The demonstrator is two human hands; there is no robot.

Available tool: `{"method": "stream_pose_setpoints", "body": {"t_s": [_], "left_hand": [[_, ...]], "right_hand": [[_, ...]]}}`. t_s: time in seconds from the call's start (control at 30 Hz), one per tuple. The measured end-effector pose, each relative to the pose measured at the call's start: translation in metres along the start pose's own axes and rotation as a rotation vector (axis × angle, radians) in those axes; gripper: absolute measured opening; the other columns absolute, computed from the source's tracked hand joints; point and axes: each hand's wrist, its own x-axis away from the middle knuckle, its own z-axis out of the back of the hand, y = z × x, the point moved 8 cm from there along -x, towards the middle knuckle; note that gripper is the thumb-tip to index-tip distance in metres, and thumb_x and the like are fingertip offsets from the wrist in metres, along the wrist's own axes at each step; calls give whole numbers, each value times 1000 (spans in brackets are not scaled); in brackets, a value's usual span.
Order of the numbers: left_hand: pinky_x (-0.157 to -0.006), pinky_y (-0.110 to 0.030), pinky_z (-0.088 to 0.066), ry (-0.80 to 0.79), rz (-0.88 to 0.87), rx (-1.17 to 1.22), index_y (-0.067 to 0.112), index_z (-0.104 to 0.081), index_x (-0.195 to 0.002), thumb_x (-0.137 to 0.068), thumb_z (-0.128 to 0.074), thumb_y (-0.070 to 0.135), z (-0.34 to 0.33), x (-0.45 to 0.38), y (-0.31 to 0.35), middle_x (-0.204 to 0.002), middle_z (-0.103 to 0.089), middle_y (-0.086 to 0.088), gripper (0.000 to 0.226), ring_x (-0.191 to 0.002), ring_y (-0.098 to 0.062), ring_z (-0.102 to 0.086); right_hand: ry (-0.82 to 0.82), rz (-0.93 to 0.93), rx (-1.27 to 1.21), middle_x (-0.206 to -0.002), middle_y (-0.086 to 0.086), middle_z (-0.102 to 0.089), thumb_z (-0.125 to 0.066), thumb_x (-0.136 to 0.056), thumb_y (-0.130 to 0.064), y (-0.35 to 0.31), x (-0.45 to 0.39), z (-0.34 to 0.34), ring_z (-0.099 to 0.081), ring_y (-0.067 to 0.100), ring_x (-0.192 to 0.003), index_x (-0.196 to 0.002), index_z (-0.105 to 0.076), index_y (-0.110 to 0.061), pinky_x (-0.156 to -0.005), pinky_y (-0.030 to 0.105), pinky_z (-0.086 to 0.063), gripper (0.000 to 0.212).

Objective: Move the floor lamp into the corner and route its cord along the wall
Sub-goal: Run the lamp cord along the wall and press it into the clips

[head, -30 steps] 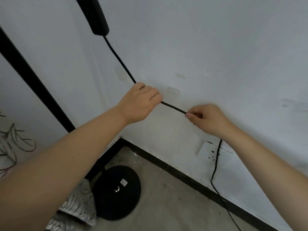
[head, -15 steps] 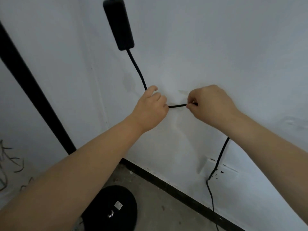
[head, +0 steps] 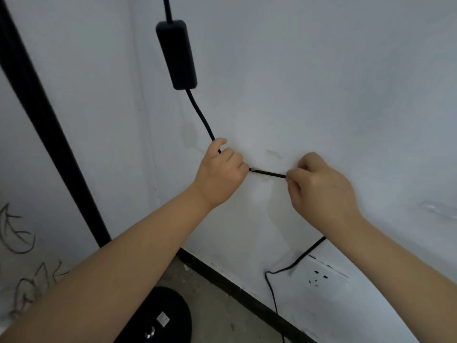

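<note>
The black floor lamp stands in the corner: its pole (head: 44,125) slants up the left side and its round base (head: 168,315) rests on the floor below my left arm. A black cord (head: 202,117) hangs down the white wall from an inline switch box (head: 176,54). My left hand (head: 221,173) is closed around the cord against the wall. My right hand (head: 319,186) pinches the same cord a short span to the right. A taut piece of cord (head: 268,173) shows between them. Below my right wrist the cord drops past a wall socket (head: 319,274).
A dark skirting board (head: 237,288) runs along the foot of the wall above a bare concrete floor (head: 217,310). A cloth with a leaf pattern (head: 17,238) hangs at the far left edge, beside the lamp pole.
The view has tilted up, so the switch box now sits lower in frame. My right hand rose and closed in towards my left, shortening the cord span between them; it has widened slightly again.
</note>
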Motion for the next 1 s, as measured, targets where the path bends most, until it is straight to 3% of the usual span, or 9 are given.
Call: {"method": "stream_pose_setpoints", "body": {"t_s": [0.1,0.17,0.33,0.43,0.57,0.67,0.73,0.93,1.0], "left_hand": [[-73,-39,-58,42,3,-18,14,-56,-41,-50,-66,-9,7,-5,-2,-37,-53,2,27,-43,-15,-57],[-74,-31,-57,67,-13,-19,14,-53,-41,-54,-59,-11,11,-7,-2,-37,-51,2,29,-45,-16,-58],[-63,-28,-28,56,-7,-63,13,-49,-42,-57,-41,-13,11,-13,0,-37,-47,1,31,-43,-18,-52],[-59,-27,-31,25,-25,18,12,-56,-50,-49,-58,-10,10,-8,13,-43,-54,0,22,-45,-20,-53],[-62,-31,-35,90,-14,273,7,-70,-75,-62,-65,-2,19,-1,43,-63,-71,-5,17,-60,-24,-66],[-68,-34,-36,104,-154,435,3,-70,-84,-72,-55,3,23,0,80,-75,-74,-9,19,-69,-25,-69],[-72,-33,-38,96,-203,509,2,-70,-86,-77,-52,7,22,0,99,-79,-75,-10,20,-72,-25,-70],[-72,-35,-41,256,-172,794,6,-53,-101,-90,-44,30,30,-9,127,-83,-73,-18,28,-84,-21,-49],[-71,-35,-41,300,-169,861,7,-50,-98,-90,-44,27,37,-16,137,-80,-72,-19,22,-81,-21,-47]], "right_hand": [[38,-28,-43,-75,25,-56,-61,-69,10,6,13,-7,-52,35,-53,-62,-58,8,-39,35,-47,8],[51,-33,-49,-70,23,-55,-63,-66,12,8,18,-14,-52,33,-57,-60,-57,7,-37,32,-45,10],[107,-14,-113,-59,22,-57,-63,-71,9,12,33,-22,-54,31,-48,-68,-63,7,-29,32,-45,4],[102,-77,-271,-57,22,-60,-55,-74,4,24,48,-26,-57,32,-44,-81,-68,5,-39,34,-50,16],[-66,-383,-625,-55,8,-58,-51,-84,-4,57,79,-37,-53,20,-51,-89,-70,-4,-52,22,-39,19],[-241,-597,-974,-56,-4,-61,-49,-86,-8,77,109,-50,-52,3,-40,-63,-68,-20,-52,15,-44,32],[-341,-634,-1087,-49,-7,-64,-45,-88,-4,83,125,-50,-51,7,-41,-60,-64,-14,-52,17,-46,35],[-470,-667,-928,-51,15,-55,-43,-89,-6,112,163,-15,-50,-1,-35,-74,-62,5,-47,7,-37,27],[-426,-680,-851,-41,-4,-59,-47,-87,-10,126,170,6,-45,3,-30,-72,-65,-4,-48,11,-39,24]]}}
